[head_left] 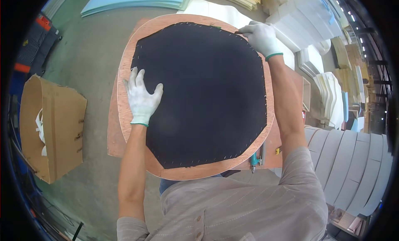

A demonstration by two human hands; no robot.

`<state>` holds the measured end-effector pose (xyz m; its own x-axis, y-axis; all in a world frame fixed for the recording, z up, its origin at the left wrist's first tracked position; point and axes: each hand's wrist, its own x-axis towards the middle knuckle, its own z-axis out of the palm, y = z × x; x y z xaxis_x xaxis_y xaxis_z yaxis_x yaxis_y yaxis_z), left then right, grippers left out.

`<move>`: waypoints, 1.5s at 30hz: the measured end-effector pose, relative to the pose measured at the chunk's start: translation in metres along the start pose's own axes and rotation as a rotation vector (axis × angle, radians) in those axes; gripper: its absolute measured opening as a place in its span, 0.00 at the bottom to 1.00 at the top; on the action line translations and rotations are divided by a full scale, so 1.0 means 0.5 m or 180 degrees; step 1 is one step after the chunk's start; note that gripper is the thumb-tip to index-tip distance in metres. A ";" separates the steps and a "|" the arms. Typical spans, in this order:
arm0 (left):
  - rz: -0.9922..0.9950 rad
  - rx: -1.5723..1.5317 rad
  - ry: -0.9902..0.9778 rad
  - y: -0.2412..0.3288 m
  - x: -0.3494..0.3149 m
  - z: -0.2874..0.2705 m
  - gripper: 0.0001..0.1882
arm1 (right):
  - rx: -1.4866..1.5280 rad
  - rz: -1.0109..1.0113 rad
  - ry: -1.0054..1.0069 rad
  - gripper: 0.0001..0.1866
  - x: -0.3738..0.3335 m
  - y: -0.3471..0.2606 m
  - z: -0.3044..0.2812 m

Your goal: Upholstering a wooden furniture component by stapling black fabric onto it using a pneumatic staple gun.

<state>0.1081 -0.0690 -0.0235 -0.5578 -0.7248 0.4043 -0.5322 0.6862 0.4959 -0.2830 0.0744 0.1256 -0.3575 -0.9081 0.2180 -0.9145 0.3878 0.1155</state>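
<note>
Left hand (142,99) lies flat, fingers spread, on black fabric (203,95) at nine o'clock. Right hand (261,37) pinches the fabric edge at one o'clock, over the plywood panel (124,62).

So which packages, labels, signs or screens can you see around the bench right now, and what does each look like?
Cardboard box: on the floor to the left of the bench, brown, open, white scraps inside.
Small yellow label: at the bench's near right edge beside a teal tool; too small to tell more.
No screens or signs in view.
</note>
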 end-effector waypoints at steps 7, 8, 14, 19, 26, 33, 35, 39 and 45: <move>0.0062 0.0048 0.0013 0.014 0.007 0.018 0.40 | -0.0407 0.0021 -0.0736 0.14 -0.060 0.049 0.131; 0.0023 0.0109 -0.0036 0.002 -0.002 0.010 0.39 | -0.0158 0.0029 -0.0476 0.12 -0.066 0.037 0.092; -0.0008 0.0185 -0.0059 0.000 0.006 0.005 0.39 | 0.0141 0.0011 0.0181 0.08 -0.151 0.042 -0.037; 0.0042 0.0135 -0.0077 0.013 0.000 0.015 0.38 | -0.0131 -0.0217 -0.0868 0.11 -0.243 0.002 0.103; 0.0004 0.0101 0.0001 0.004 0.004 0.014 0.38 | 0.0241 -0.0147 0.0184 0.06 -0.248 0.007 -0.020; 0.0142 -0.0006 0.0162 -0.011 0.005 0.016 0.39 | 0.0600 -0.0815 0.0482 0.09 -0.200 -0.182 -0.044; 0.0091 0.0011 0.0154 -0.005 0.005 0.017 0.39 | 0.0296 -0.0873 0.0127 0.09 -0.173 -0.219 -0.004; -0.0003 -0.0112 0.0033 -0.001 -0.005 0.017 0.38 | 0.0126 -0.1010 -0.0460 0.10 -0.184 -0.221 0.100; -0.0414 -0.0898 0.0626 -0.023 -0.001 0.001 0.28 | 0.0495 -0.1288 0.0300 0.07 -0.111 -0.305 -0.062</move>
<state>0.1144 -0.0763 -0.0297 -0.3493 -0.8217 0.4503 -0.3787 0.5633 0.7343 -0.1177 0.0707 0.1261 0.0473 -0.9607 0.2735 -0.9975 -0.0309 0.0640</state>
